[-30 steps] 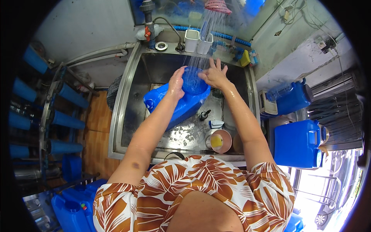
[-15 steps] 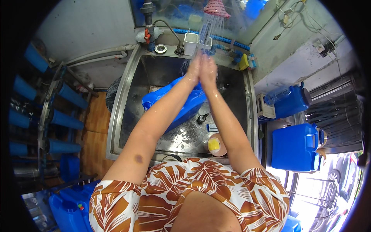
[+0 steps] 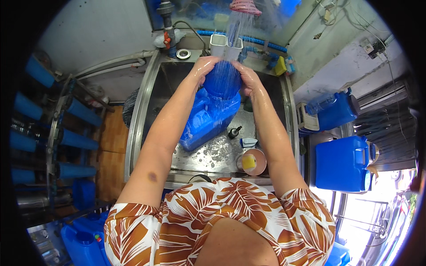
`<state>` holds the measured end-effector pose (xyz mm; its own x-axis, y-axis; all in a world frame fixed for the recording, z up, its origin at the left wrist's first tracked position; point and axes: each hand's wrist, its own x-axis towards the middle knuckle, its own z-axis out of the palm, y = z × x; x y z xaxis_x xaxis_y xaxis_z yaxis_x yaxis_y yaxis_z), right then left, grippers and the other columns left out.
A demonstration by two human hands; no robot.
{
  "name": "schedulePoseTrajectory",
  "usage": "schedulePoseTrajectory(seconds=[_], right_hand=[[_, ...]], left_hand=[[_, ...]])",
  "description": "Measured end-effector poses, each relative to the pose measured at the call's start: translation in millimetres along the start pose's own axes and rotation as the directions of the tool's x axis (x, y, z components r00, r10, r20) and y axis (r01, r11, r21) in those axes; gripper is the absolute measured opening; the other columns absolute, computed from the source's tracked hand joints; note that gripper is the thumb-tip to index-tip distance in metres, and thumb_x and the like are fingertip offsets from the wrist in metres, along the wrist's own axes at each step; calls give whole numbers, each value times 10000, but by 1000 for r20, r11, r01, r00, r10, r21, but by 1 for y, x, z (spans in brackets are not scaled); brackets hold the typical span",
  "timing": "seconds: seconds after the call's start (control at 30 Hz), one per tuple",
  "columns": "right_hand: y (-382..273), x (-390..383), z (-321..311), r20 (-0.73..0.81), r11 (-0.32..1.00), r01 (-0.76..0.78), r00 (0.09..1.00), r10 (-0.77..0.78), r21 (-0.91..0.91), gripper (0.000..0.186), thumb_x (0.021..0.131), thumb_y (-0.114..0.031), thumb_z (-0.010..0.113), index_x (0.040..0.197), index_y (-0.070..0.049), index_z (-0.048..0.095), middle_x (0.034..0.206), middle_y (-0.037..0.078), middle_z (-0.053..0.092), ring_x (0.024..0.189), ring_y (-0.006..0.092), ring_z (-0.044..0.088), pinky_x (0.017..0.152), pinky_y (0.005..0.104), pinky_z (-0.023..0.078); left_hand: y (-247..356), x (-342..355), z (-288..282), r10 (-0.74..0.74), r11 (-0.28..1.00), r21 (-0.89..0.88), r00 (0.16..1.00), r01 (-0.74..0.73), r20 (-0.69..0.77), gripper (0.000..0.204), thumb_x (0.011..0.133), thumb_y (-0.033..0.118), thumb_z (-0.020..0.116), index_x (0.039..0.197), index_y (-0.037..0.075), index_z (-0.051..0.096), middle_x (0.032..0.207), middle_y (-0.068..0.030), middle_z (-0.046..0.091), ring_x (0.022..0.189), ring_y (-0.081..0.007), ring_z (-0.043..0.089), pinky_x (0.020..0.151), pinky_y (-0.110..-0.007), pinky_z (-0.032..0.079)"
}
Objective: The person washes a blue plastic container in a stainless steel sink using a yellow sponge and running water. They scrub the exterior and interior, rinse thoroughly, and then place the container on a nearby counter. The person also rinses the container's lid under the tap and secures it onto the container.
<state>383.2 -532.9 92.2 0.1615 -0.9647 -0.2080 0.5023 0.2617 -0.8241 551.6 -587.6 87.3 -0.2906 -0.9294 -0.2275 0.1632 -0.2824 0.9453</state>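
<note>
My left hand (image 3: pixel 205 69) and my right hand (image 3: pixel 248 79) grip opposite sides of a large round blue lid (image 3: pixel 220 82), fingers curled round its rim. Water from a shower head with a pink cover (image 3: pixel 245 7) pours over the lid. Just below it, a wet blue water jug (image 3: pixel 208 119) lies at a slant in the steel sink (image 3: pixel 195 165). Whether the lid is joined to the jug, I cannot tell. Nearer me in the sink are a small black bottle top (image 3: pixel 234 132), a blue-and-white brush (image 3: pixel 248 142) and a pinkish tub (image 3: pixel 261 163) holding a yellow sponge (image 3: pixel 249 161).
Two white holders (image 3: pixel 218 43) stand on the sink's back ledge, beside a pipe with an orange valve handle (image 3: pixel 167 40). A yellow sponge (image 3: pixel 280 66) sits at the back right corner. More blue jugs (image 3: pixel 339 163) stand on the right; a rack of blue cylinders (image 3: pixel 77 139) is at left.
My hands were pressed together under the running water. They have moved apart and now hold the round blue lid between them. The jug has shifted and turned in the sink.
</note>
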Motion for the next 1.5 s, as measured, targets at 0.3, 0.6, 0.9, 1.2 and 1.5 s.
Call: schedulePoseTrajectory(seconds=[0.3, 0.6, 0.9, 1.2, 1.5], right_hand=[[17, 19, 9, -57, 913, -138, 990, 126, -383, 364, 920, -311, 623, 1049, 27, 665, 921, 133, 704, 796, 257, 687, 750, 409, 577], [44, -14, 36, 110, 936, 342, 936, -333, -79, 380, 830, -37, 672, 1194, 0, 572, 1083, 94, 655, 978, 238, 635, 891, 369, 504], [1, -50, -6, 681, -335, 638, 431, -592, -694, 396, 674, 75, 616, 1019, -111, 675, 987, 131, 588, 942, 322, 607, 797, 385, 514], [19, -53, -15, 270, 250, 603, 638, -721, -758, 467, 755, 28, 709, 1203, -87, 644, 1111, 106, 619, 964, 231, 647, 809, 334, 541], [14, 0, -104, -428, 697, 213, 656, -621, -685, 352, 753, -47, 753, 1081, -9, 632, 1007, 102, 618, 861, 238, 656, 736, 359, 561]], left_hand=[[-15, -15, -20, -210, 977, 41, 977, 209, 42, 291, 897, 265, 638, 1024, 6, 678, 926, -133, 713, 769, -233, 695, 754, -401, 580], [-56, 20, -33, -287, 703, -701, 950, 122, -122, 374, 950, 260, 389, 1070, 41, 668, 1081, -189, 682, 972, -371, 657, 925, -578, 479], [-84, -19, -63, -154, 384, 913, 985, 134, -80, 385, 804, 376, 738, 891, 14, 643, 729, -123, 652, 619, -191, 644, 557, -318, 515], [-106, -46, -60, -343, 793, 531, 939, 299, -16, 302, 778, 282, 805, 781, 45, 620, 543, -39, 520, 415, -121, 472, 379, -273, 332], [-144, -27, -36, -330, 890, -449, 787, 75, -522, 207, 800, 112, 719, 704, 51, 546, 577, -79, 524, 466, -187, 473, 457, -351, 385]])
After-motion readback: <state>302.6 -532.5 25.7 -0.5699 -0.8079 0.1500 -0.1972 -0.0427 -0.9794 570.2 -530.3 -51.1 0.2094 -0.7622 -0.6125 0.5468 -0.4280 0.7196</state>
